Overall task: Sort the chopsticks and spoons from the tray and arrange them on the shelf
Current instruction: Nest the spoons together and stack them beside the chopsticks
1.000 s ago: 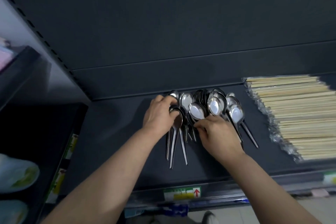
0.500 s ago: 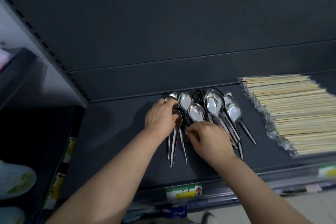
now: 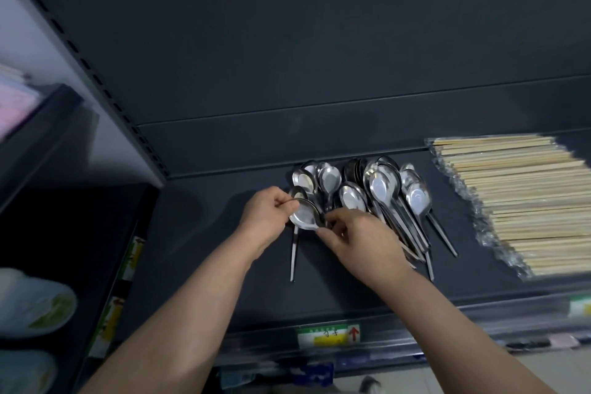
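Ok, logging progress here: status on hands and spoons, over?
Left hand, right hand both pinch one spoon, left of spoon pile. Chopsticks lie right, apart. Nothing blocking.

Silver spoons [image 3: 383, 189], pale tan chopsticks [image 3: 524, 201], dark grey shelf [image 3: 208, 233]

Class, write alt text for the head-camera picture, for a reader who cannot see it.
The left hand and right hand pinch the bowl of one steel spoon at the left edge of a pile of spoons on a dark shelf. Plastic-wrapped wooden chopsticks lie side by side to the right, apart from the pile.
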The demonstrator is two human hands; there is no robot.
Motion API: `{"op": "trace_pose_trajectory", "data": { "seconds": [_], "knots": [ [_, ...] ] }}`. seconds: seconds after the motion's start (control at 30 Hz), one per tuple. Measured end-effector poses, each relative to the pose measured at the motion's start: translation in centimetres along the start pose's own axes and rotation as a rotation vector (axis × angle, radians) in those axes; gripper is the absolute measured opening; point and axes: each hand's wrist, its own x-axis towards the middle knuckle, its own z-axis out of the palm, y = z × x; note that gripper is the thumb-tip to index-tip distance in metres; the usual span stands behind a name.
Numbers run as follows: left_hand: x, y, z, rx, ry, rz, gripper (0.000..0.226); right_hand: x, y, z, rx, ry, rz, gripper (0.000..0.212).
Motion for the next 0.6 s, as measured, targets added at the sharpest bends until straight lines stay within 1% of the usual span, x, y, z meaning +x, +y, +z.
{"op": "trace_pose_trajectory", "data": {
  "seconds": [0.1, 0.2, 0.27, 0.33, 0.43, 0.47, 0.53, 0.6],
  "knots": [
    [-0.5, 0.2, -0.4, -0.021, 0.008, 0.030, 0.018, 0.0, -0.5, 0.0, -0.095, -0.032, 0.001, 0.047],
    [-0.7, 0.2, -1.1, 0.064, 0.076, 0.056, 0.014, -0.2, -0.4, -0.3, -0.140, -0.070, 0.026, 0.049],
    [-0.7, 0.0, -1.8, 0.095, 0.120, 0.057, 0.014, -0.3, -0.4, -0.5, -0.119, -0.093, 0.035, 0.046],
    [-0.5, 0.0, -2.1, 0.000, 0.096, 0.028, 0.016, -0.2, -0.7, -0.7, -0.057, -0.150, 0.041, 0.041],
    [-0.6, 0.6, -1.5, -0.104, 0.032, 0.010, 0.016, 0.2, -1.2, -0.5, 0.209, -0.288, 0.117, 0.022],
    [-0.6, 0.9, -1.2, -0.138, 0.014, 0.016, 0.014, 0.3, -1.1, -0.4, 0.252, -0.285, 0.148, 0.019],
    [-0.3, 1.3, -0.7, -0.220, -0.006, 0.002, 0.015, 0.6, -0.5, -0.5, 0.216, -0.208, 0.187, 0.018],
    [0.6, 1.1, -0.2, -0.216, 0.051, -0.016, 0.016, 0.6, 0.4, -0.9, 0.175, -0.132, 0.233, 0.021]
  ]
}}
